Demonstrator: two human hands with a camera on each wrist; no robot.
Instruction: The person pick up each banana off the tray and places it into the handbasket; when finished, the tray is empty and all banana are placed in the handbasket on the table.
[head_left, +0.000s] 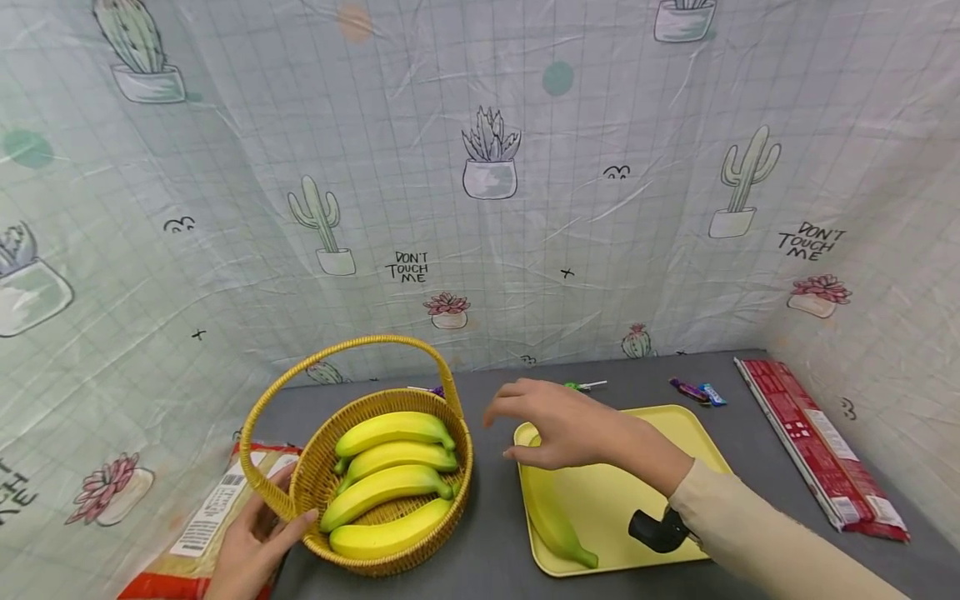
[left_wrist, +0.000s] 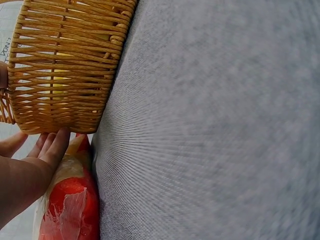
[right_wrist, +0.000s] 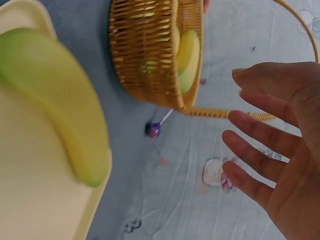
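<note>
A yellow wicker basket (head_left: 375, 567) with a tall arched handle (head_left: 352, 343) stands left of centre, holding several bananas (head_left: 390, 492). My left hand (head_left: 258, 533) touches its left side near the base of the handle. In the left wrist view, that hand's fingertips (left_wrist: 62, 137) rest against the woven wall (left_wrist: 65, 100) from outside. My right hand (head_left: 562, 425) hovers between the basket and a yellow tray (head_left: 615, 492), holding nothing, fingers spread and loosely bent in the right wrist view. One banana (head_left: 557, 529) lies along the tray's left edge, partly hidden by the right hand in the head view.
A red-and-clear packet (head_left: 213, 512) lies left of the basket, beside my left hand. On the far right is a long red package (head_left: 821, 450). Wrapped candies (head_left: 690, 390) and lollipops, one green (head_left: 579, 387), lie at the back, before a patterned cloth wall (head_left: 525, 250).
</note>
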